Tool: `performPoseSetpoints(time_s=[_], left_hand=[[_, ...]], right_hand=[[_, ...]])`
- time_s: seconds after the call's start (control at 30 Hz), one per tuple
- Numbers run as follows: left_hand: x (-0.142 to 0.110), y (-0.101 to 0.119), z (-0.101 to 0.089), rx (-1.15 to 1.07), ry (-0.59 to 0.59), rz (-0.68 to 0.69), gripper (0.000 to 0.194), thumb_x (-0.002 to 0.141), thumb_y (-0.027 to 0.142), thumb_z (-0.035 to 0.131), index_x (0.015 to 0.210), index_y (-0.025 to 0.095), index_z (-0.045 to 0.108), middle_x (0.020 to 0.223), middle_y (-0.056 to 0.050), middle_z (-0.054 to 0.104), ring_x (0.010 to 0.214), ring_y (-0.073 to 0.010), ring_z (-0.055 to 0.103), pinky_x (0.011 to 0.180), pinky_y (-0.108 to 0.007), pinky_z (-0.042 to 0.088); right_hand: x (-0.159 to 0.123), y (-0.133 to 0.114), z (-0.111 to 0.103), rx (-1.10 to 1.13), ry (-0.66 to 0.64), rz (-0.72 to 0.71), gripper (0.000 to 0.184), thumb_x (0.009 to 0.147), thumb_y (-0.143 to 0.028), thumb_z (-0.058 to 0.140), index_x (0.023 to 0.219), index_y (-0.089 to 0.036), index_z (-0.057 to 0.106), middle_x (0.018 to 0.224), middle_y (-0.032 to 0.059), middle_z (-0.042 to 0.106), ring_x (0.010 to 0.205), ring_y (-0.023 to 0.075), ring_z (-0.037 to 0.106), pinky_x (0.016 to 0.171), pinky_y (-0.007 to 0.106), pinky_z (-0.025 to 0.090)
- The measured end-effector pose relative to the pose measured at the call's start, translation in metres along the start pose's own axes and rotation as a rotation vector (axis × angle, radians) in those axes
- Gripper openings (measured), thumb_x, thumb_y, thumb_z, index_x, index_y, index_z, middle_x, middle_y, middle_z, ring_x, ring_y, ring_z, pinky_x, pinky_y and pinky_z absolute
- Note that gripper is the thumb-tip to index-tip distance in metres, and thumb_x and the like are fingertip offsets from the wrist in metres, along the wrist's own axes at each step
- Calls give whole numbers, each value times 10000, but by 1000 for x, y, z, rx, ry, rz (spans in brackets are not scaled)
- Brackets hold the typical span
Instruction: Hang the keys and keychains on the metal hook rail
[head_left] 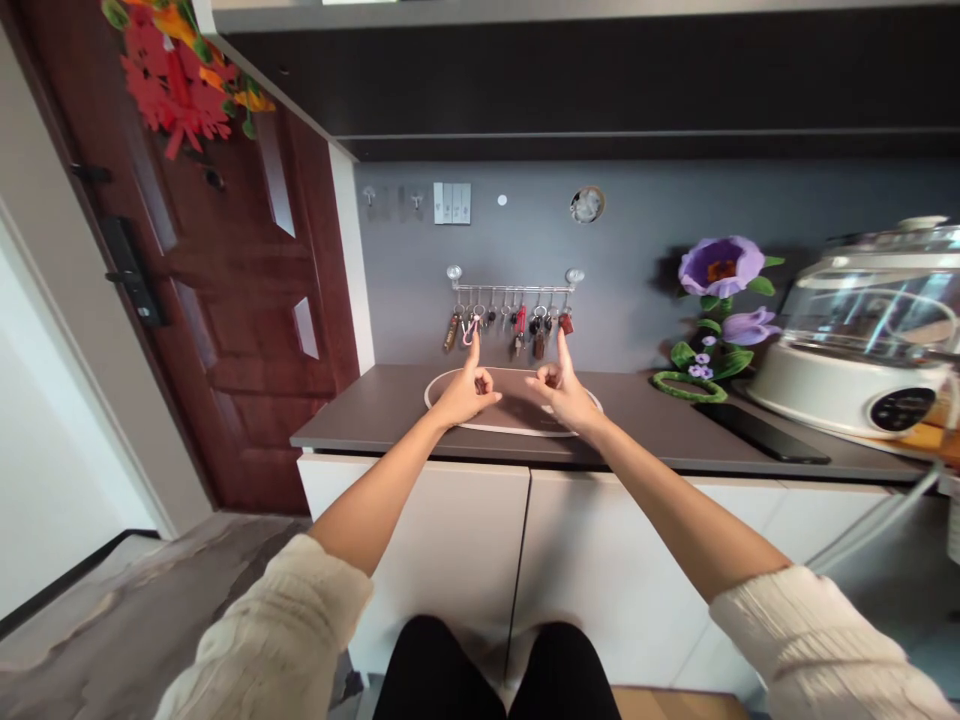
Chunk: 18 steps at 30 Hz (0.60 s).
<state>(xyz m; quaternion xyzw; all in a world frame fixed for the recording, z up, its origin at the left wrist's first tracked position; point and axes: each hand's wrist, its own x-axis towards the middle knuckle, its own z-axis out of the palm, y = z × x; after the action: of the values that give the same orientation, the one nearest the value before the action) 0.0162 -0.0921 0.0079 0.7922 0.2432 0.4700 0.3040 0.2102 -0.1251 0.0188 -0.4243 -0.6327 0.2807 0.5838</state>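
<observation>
My left hand (469,388) is raised over an oval mat (517,410) on the counter. Its index finger points up, the thumb stretches inward, and the other fingers are curled. My right hand (562,388) mirrors it a short way to the right. Nothing is seen in either hand, and the two are apart. Behind them a metal hook rail (517,289) on the grey wall carries several keys and key rings. The left fingertip overlaps a pink-and-white carabiner (470,330) in view, the right one a red key fob (566,323); whether they touch, I cannot tell.
At the right stand a purple knitted flower (721,268), a black phone (761,432) lying flat and a white glass-topped appliance (847,370). A dark shelf (600,80) overhangs the counter (360,410). White cabinet doors (427,530) are below; a brown door (247,350) is left.
</observation>
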Motion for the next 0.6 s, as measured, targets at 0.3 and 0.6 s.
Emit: performPoseSetpoints(time_s=[0.3,0.6], left_hand=[[-20,-11,3,-35,-24,-46,1024,677,166,595,1387,225,-141,670,79,501,586,-58,469,646,-196,404],[5,-29,-10,79,113,-138,931,669,220,627,1407,240,60,698,61,508,632,-76,481,706,-228,394]], right_hand=[[-21,13,-4,-157,-104,-164,928,695,-229,609,1419,-229,27,675,-52,480,624,95,450,691,233,430],[5,20,-21,-305,-127,-128,705,720,-347,594,1359,-262,309,795,-5,536,706,132,504,766,310,455]])
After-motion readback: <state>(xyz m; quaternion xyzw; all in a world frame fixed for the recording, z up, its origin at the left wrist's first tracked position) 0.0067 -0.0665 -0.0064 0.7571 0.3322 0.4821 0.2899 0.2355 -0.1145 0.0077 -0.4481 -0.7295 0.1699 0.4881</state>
